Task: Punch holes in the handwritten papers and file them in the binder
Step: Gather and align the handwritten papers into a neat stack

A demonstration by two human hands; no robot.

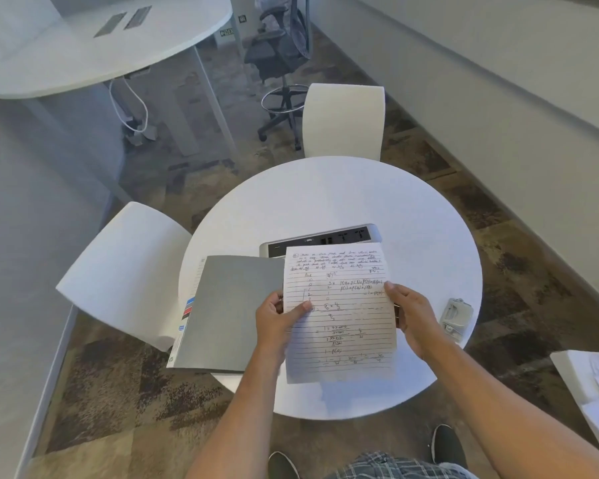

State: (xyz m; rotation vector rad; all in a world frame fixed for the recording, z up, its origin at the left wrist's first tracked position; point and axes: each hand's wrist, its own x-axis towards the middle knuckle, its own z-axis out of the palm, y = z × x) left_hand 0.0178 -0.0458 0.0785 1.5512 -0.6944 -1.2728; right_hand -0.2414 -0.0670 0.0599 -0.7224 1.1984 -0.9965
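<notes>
I hold lined, handwritten papers [339, 312] upright above the round white table [325, 202]. My left hand [279, 319] grips their left edge and my right hand [412, 316] grips their right edge. A grey binder [225, 312] lies closed on the table's left side, hanging a little over the edge, with coloured tabs along its left side. A small grey hole punch [456, 318] rests near the table's right edge, just right of my right hand.
A power socket panel [320, 240] is set into the table behind the papers. White chairs stand at the left [125, 271] and far side [344, 119]. Another white surface with papers [592, 385] is at the right. My shoes are below the table edge.
</notes>
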